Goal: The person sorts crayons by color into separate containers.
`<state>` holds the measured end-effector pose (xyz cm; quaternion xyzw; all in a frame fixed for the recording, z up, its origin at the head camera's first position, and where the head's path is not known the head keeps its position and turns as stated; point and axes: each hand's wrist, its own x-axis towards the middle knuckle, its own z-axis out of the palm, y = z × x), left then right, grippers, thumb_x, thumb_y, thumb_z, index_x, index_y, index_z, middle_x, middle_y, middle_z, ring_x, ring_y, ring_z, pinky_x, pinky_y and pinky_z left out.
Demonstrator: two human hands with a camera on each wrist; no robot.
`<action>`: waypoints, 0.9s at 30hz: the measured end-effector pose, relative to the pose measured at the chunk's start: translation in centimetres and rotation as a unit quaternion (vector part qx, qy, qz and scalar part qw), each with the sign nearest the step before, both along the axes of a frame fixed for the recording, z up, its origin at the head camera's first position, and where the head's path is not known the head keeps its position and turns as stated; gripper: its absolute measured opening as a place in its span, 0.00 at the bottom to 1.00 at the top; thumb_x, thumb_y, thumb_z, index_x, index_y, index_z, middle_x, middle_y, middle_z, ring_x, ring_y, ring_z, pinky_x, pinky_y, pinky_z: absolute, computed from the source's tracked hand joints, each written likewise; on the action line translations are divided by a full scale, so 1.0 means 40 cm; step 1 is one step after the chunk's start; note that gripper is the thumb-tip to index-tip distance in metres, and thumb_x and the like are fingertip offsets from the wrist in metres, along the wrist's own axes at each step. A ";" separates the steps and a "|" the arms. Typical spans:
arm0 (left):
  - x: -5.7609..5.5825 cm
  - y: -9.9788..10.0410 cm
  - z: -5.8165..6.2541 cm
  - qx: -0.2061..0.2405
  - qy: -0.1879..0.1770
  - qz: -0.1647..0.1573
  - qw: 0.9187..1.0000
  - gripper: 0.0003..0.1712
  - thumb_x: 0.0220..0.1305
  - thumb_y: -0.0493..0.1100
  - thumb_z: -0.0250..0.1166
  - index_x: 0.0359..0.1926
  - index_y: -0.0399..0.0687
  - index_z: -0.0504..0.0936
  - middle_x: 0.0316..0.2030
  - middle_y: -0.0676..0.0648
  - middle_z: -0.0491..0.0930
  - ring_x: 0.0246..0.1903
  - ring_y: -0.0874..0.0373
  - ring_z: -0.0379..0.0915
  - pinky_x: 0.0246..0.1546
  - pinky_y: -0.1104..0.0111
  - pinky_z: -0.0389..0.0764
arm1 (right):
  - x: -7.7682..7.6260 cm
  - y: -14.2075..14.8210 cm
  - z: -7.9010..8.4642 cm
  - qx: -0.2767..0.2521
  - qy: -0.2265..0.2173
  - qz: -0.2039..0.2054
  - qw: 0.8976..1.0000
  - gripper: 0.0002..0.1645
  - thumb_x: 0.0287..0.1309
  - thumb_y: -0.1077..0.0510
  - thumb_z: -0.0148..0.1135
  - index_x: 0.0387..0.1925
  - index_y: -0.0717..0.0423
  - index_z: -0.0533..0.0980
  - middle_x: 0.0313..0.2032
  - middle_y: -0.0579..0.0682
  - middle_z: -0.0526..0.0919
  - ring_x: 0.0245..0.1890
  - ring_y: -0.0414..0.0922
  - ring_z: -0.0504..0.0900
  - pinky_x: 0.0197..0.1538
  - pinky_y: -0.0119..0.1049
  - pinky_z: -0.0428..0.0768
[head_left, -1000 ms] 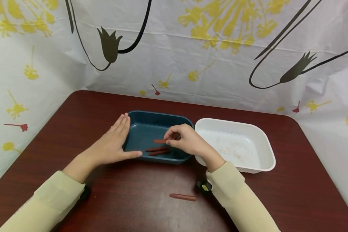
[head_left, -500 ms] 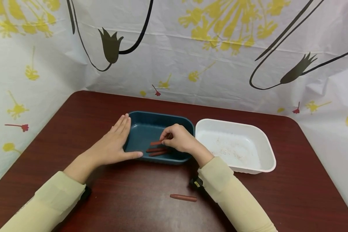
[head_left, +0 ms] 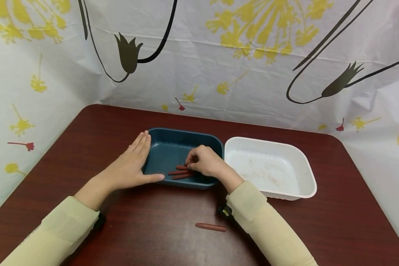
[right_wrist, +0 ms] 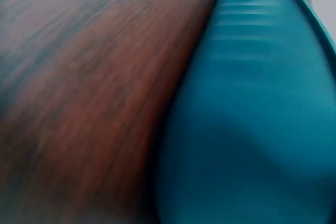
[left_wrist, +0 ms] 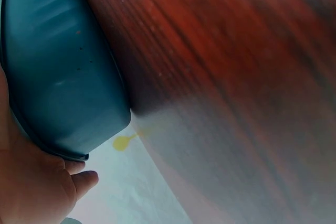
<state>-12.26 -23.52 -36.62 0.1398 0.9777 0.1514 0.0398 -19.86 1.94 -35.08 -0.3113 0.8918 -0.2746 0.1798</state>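
1. The right hand [head_left: 204, 160] pinches a slim reddish-brown stick [head_left: 181, 167] between curled thumb and fingers, inside a dark teal, rounded-rectangular, plastic-looking tray [head_left: 166, 151]. Its long axis runs left-right; its visible end points left.
2. Two matching sticks [head_left: 182, 177] lie just nearer the person, left ends tapered, right ends hidden by the hand.
3. The left hand [head_left: 129, 168], fingers straight, thumb spread, holds nothing and rests against the tray's left rim.
4. Another reddish-brown stick [head_left: 210, 227] lies on the dark red wood-grained table [head_left: 146, 229], tapered end left.

there is room to pass over the teal tray [head_left: 167, 151]'s far rim; the left hand [head_left: 131, 162] bars its left end, the right hand [head_left: 204, 160] its near-right interior, the white tray [head_left: 269, 162] its right side.
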 end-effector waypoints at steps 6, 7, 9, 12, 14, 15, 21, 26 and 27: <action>0.001 0.002 0.001 0.004 -0.003 0.003 1.000 0.74 0.53 0.81 0.58 0.78 0.35 0.34 0.79 0.40 0.30 0.79 0.43 0.26 0.74 0.42 0.50 | 0.004 0.038 0.021 -0.057 0.005 0.000 0.998 0.09 0.63 0.60 0.65 0.43 0.58 0.84 0.40 0.51 0.86 0.37 0.43 0.82 0.43 0.36 0.81; 0.001 0.002 0.001 0.005 -0.003 0.003 1.000 0.74 0.53 0.81 0.58 0.78 0.35 0.35 0.79 0.40 0.30 0.79 0.43 0.26 0.74 0.42 0.50 | 0.007 0.046 0.027 -0.063 0.008 0.000 0.998 0.09 0.63 0.60 0.65 0.44 0.59 0.84 0.40 0.51 0.86 0.38 0.43 0.82 0.43 0.37 0.82; 0.000 0.002 0.001 0.005 -0.002 0.002 1.000 0.74 0.53 0.80 0.58 0.78 0.35 0.35 0.79 0.40 0.31 0.79 0.43 0.26 0.73 0.42 0.50 | 0.015 0.062 0.039 -0.074 0.012 -0.003 0.997 0.10 0.63 0.60 0.65 0.44 0.59 0.84 0.39 0.51 0.86 0.38 0.43 0.82 0.44 0.37 0.82; 0.000 0.001 0.000 0.005 0.001 -0.001 1.000 0.73 0.54 0.80 0.59 0.78 0.34 0.35 0.79 0.39 0.31 0.79 0.42 0.27 0.73 0.42 0.50 | 0.031 0.090 0.052 -0.089 0.024 -0.007 0.996 0.09 0.63 0.61 0.65 0.43 0.59 0.84 0.39 0.52 0.86 0.38 0.43 0.83 0.43 0.38 0.82; 0.000 0.000 0.000 0.004 0.001 -0.001 1.000 0.73 0.54 0.80 0.59 0.78 0.34 0.35 0.79 0.39 0.31 0.79 0.42 0.27 0.73 0.42 0.50 | 0.044 0.108 0.060 -0.098 0.033 -0.010 0.995 0.08 0.63 0.61 0.66 0.42 0.58 0.84 0.39 0.51 0.86 0.38 0.43 0.83 0.43 0.38 0.82; 0.000 0.000 0.000 0.004 0.000 -0.001 1.000 0.74 0.54 0.80 0.59 0.78 0.34 0.35 0.79 0.39 0.31 0.79 0.42 0.26 0.73 0.42 0.50 | 0.050 0.117 0.063 -0.100 0.038 -0.012 0.994 0.07 0.62 0.61 0.66 0.41 0.58 0.84 0.39 0.50 0.86 0.38 0.43 0.83 0.43 0.38 0.81; 0.001 0.002 0.001 0.004 -0.006 0.001 1.000 0.74 0.54 0.80 0.59 0.78 0.35 0.34 0.79 0.39 0.30 0.79 0.42 0.26 0.73 0.41 0.50 | 0.095 0.165 0.072 -0.110 0.058 -0.026 0.992 0.06 0.61 0.60 0.67 0.40 0.53 0.84 0.36 0.45 0.85 0.38 0.40 0.81 0.47 0.45 0.81; 0.000 0.003 0.003 0.000 -0.005 0.001 1.000 0.74 0.54 0.80 0.58 0.78 0.35 0.34 0.79 0.39 0.30 0.79 0.42 0.26 0.73 0.41 0.51 | 0.138 0.195 0.061 -0.127 0.063 -0.024 0.990 0.05 0.60 0.61 0.68 0.38 0.50 0.84 0.35 0.42 0.85 0.36 0.36 0.80 0.45 0.45 0.83; 0.000 0.002 0.004 0.000 -0.005 0.001 1.000 0.74 0.54 0.80 0.58 0.78 0.36 0.34 0.79 0.39 0.30 0.79 0.42 0.26 0.73 0.41 0.50 | 0.146 0.199 0.056 -0.131 0.063 -0.020 0.989 0.05 0.60 0.61 0.68 0.38 0.50 0.84 0.35 0.41 0.84 0.36 0.35 0.80 0.44 0.43 0.82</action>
